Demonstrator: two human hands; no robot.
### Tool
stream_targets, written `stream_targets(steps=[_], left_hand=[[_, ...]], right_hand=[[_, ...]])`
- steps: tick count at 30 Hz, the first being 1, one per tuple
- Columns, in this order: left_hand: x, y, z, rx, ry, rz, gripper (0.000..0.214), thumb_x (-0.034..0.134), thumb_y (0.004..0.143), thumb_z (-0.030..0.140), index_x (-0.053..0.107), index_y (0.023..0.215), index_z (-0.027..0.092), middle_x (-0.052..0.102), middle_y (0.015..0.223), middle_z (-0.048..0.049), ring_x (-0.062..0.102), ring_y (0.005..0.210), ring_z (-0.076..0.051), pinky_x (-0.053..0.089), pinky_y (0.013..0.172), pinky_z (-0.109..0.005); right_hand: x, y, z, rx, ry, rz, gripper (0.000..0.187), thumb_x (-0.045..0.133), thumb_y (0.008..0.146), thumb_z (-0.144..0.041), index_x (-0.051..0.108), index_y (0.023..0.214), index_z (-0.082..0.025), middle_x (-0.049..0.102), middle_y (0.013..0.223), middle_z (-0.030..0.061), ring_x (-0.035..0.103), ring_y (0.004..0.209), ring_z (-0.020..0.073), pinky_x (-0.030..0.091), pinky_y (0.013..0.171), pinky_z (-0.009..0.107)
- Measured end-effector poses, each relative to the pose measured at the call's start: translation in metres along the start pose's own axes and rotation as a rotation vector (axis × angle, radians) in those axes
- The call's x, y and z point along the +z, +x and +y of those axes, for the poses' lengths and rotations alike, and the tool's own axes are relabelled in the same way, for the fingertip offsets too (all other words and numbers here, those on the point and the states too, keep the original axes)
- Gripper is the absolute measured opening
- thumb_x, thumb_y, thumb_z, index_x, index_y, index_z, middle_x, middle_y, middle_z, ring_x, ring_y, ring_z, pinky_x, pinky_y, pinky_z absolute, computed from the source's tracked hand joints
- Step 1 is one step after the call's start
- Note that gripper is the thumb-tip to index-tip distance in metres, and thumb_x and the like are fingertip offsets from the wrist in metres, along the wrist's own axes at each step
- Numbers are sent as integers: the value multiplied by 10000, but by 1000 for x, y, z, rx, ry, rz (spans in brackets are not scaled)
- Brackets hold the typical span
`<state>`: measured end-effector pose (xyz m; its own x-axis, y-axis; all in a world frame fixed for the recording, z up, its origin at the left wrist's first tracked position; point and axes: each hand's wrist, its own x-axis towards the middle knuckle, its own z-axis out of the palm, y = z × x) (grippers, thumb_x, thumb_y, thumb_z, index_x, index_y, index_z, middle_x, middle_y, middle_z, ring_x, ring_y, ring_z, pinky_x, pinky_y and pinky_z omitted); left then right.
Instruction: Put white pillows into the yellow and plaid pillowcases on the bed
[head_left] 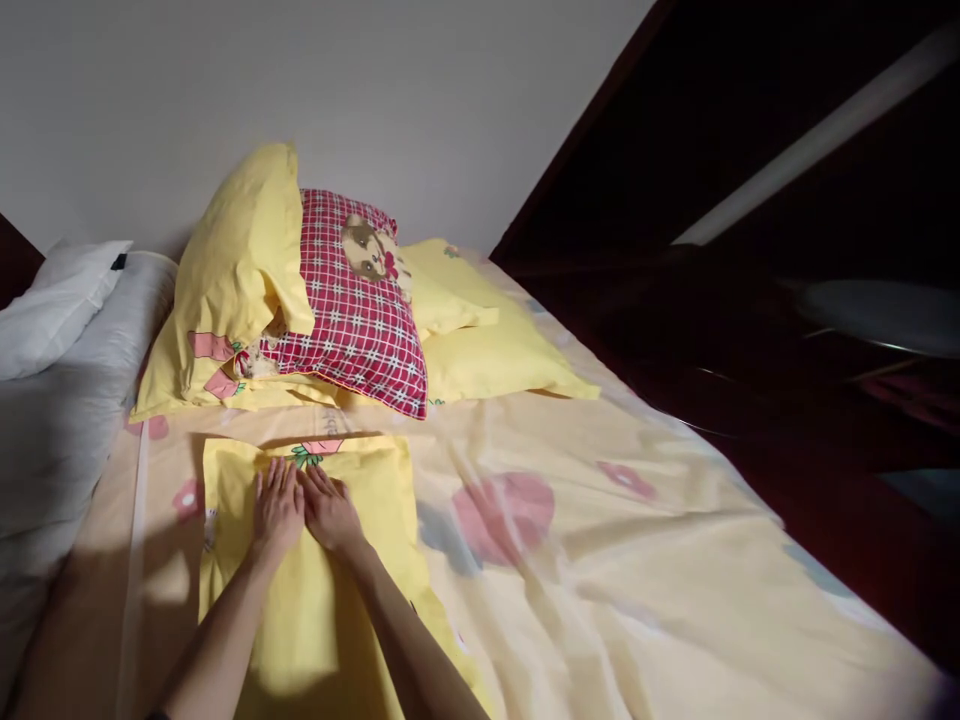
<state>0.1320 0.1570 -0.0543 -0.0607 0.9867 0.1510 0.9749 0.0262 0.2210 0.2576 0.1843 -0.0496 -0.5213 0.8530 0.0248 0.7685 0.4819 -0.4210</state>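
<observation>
Left hand and right hand, flat, gripping nothing, are resting on the yellow pillowcase, near its far edge

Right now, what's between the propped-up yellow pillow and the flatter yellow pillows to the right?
The red checked pillow with the dog print lies between them, as the head view shows.

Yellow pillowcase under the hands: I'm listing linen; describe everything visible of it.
The yellow pillowcase looks like thin cloth, bordered, with a pink-and-green print at its far edge. It lies flat on the patterned bedsheet, near end out of frame. The left hand and right hand rest on it, palms down.
</observation>
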Motion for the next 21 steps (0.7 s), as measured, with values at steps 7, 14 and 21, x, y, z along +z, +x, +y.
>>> stream_targets(steps=[7,14,21], left_hand=[[35,-2,-105,-312,151,-189,547,341,998,449,381,1517,281,329,1628,-69,298,1511,-251,144,1227,-620],[24,6,-137,-368,180,-285,562,313,1002,426,301,1546,285,261,1654,-43,198,1544,-247,96,1225,-643],[-22,-35,-25,-89,59,-79,555,319,996,210,317,1549,172,361,1611,-103,341,1491,-224,213,1250,-491]], right_hand=[[39,3,123,171,-134,27,601,295,1010,-509,400,1518,-205,372,1589,122,357,1472,279,284,1170,537],[42,1,168,346,-109,-13,606,264,1003,-514,345,1544,-252,350,1608,81,341,1481,270,314,1146,549],[13,-36,73,169,-50,50,561,345,1011,-461,342,1543,-283,354,1611,86,330,1487,259,327,1138,507]])
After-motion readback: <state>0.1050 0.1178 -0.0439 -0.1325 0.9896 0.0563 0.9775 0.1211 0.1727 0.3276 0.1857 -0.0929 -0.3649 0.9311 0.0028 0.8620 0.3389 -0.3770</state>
